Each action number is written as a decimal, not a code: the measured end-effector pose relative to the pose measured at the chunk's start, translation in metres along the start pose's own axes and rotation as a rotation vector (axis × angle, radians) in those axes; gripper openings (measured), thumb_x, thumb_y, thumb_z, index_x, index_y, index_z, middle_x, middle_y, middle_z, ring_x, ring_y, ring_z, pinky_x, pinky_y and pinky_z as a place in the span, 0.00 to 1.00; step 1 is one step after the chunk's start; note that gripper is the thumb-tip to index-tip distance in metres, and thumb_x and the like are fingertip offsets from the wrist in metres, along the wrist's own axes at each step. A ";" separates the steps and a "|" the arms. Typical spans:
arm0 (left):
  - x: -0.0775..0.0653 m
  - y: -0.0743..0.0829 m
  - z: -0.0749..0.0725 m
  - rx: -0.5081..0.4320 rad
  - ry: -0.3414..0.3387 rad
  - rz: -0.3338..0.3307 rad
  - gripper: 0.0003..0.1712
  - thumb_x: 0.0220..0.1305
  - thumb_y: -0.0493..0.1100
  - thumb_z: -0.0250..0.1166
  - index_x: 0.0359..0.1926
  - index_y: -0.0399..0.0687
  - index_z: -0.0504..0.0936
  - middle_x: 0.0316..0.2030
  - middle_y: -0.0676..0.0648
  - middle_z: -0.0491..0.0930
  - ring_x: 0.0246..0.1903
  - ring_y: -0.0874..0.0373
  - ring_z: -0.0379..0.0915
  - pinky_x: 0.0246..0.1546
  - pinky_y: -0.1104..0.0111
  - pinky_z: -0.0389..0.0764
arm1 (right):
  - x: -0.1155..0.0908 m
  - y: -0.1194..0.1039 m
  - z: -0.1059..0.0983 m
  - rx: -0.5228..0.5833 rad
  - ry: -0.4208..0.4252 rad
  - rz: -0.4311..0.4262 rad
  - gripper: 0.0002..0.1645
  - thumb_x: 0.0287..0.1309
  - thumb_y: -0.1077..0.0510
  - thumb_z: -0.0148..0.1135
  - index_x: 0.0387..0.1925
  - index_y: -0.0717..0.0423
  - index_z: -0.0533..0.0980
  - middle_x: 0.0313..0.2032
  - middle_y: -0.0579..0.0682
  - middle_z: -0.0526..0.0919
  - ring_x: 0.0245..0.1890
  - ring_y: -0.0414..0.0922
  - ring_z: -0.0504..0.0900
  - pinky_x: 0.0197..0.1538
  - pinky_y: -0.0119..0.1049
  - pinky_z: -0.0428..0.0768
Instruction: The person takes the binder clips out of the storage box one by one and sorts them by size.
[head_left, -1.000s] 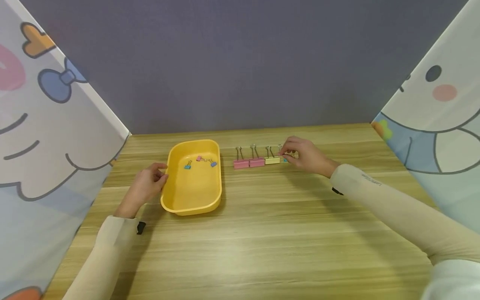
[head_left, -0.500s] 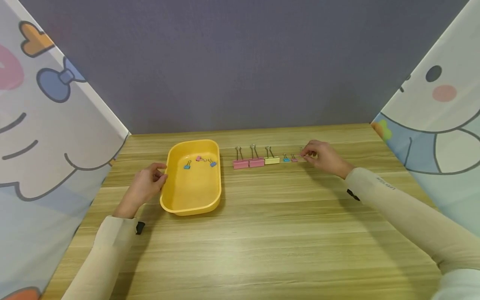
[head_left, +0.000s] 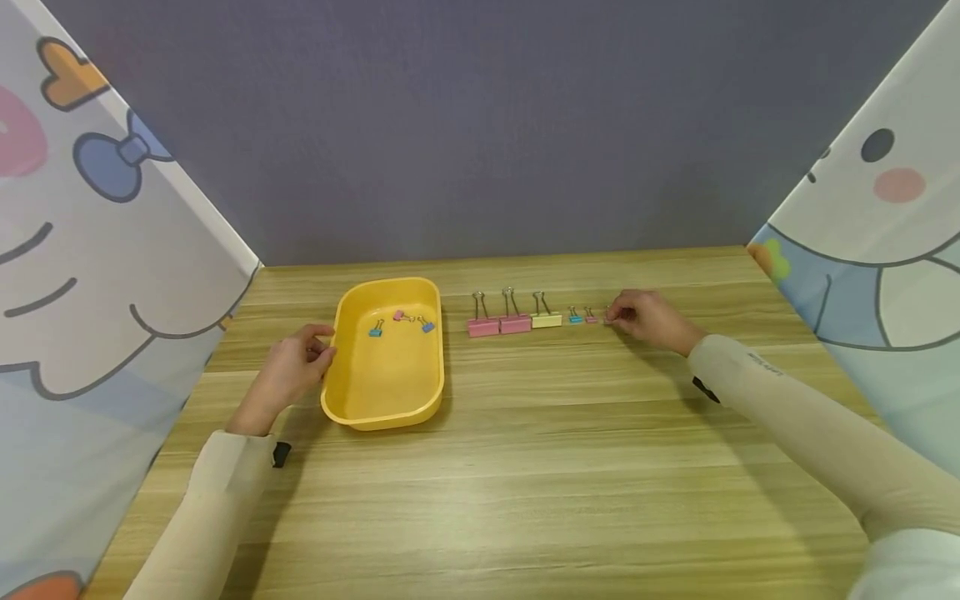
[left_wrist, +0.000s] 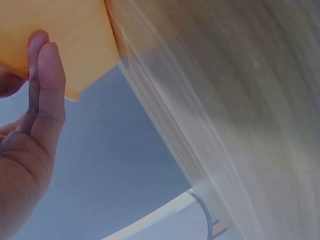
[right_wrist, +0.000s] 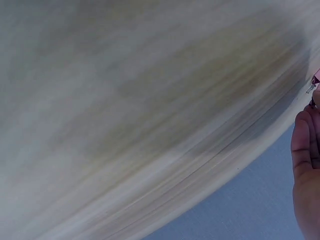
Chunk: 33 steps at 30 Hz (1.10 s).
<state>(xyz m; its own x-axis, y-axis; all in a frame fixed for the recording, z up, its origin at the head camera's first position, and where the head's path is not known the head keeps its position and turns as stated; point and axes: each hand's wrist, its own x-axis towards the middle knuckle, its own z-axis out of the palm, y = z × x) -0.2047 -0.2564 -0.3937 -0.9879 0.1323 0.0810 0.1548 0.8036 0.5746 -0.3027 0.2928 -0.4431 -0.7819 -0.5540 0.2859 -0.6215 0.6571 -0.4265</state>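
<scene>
The right hand (head_left: pixel 651 319) has slid rightward over the last second, leaving a small blue clip (head_left: pixel 575 320) and a small pink clip (head_left: pixel 591 320) in plain sight; the left hand (head_left: pixel 288 368) and the yellow tray (head_left: pixel 384 379) are where they were.

Nearest to me, 2 cream sleeves (head_left: pixel 198 517) reach in over the wood-grain bench (head_left: pixel 480 500), from the near left and the near right, a bit of black (head_left: pixel 281 454) showing at each wrist.

On the left, the left hand's fingers lie fairly straight against the outside of the tray's left wall; its grip is relaxed, touching rather than clasping. The tray's long side runs near to far. In its far half lie 3 little clips: a teal clip (head_left: pixel 375 332) at left, a blue clip (head_left: pixel 428 327) by the right wall, and a pink clip (head_left: pixel 398 316) between them, slightly farther off.

Right of the tray runs a row, handles pointing far: 2 large pink clips (head_left: pixel 483 327) side by side, a pale yellow clip (head_left: pixel 547 320) just beside them, then the small blue and small pink ones. At the right end, the right hand's grip pinches a held clip (head_left: pixel 607 312), mostly hidden; I can't tell its colour.

Beyond the far edge rises a dark grey panel (head_left: pixel 480 133), with cartoon-printed cloth (head_left: pixel 97 275) on both sides.
</scene>
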 end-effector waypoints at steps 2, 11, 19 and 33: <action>-0.001 0.000 0.000 -0.002 -0.003 -0.005 0.20 0.67 0.35 0.58 0.56 0.29 0.69 0.35 0.36 0.78 0.30 0.49 0.78 0.27 0.65 0.80 | 0.001 0.002 0.002 -0.013 -0.003 0.000 0.09 0.49 0.72 0.67 0.31 0.59 0.81 0.32 0.50 0.82 0.31 0.45 0.81 0.33 0.38 0.80; -0.001 -0.001 0.000 0.008 0.020 0.011 0.20 0.66 0.36 0.58 0.56 0.30 0.70 0.35 0.37 0.79 0.30 0.50 0.77 0.27 0.66 0.80 | 0.005 0.010 0.003 0.021 -0.058 0.050 0.09 0.51 0.72 0.66 0.32 0.58 0.81 0.34 0.50 0.82 0.33 0.46 0.81 0.37 0.42 0.80; 0.001 0.000 0.000 0.002 0.020 0.018 0.19 0.66 0.36 0.58 0.55 0.29 0.70 0.34 0.37 0.79 0.28 0.51 0.77 0.26 0.66 0.79 | 0.007 0.002 -0.006 0.004 -0.065 0.071 0.06 0.52 0.69 0.67 0.32 0.57 0.80 0.32 0.49 0.80 0.31 0.44 0.78 0.34 0.41 0.79; 0.001 -0.001 0.001 -0.004 0.010 0.000 0.19 0.66 0.35 0.57 0.56 0.29 0.69 0.35 0.36 0.78 0.30 0.49 0.78 0.27 0.64 0.80 | 0.039 -0.056 -0.021 -0.022 -0.087 -0.004 0.08 0.57 0.65 0.64 0.40 0.57 0.78 0.37 0.49 0.78 0.36 0.46 0.75 0.40 0.44 0.76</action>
<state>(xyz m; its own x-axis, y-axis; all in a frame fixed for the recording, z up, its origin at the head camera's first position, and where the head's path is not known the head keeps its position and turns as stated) -0.2058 -0.2564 -0.3952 -0.9880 0.1263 0.0894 0.1547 0.8015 0.5776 -0.3000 0.2452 -0.3902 -0.7730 -0.5982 0.2112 -0.6260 0.6655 -0.4065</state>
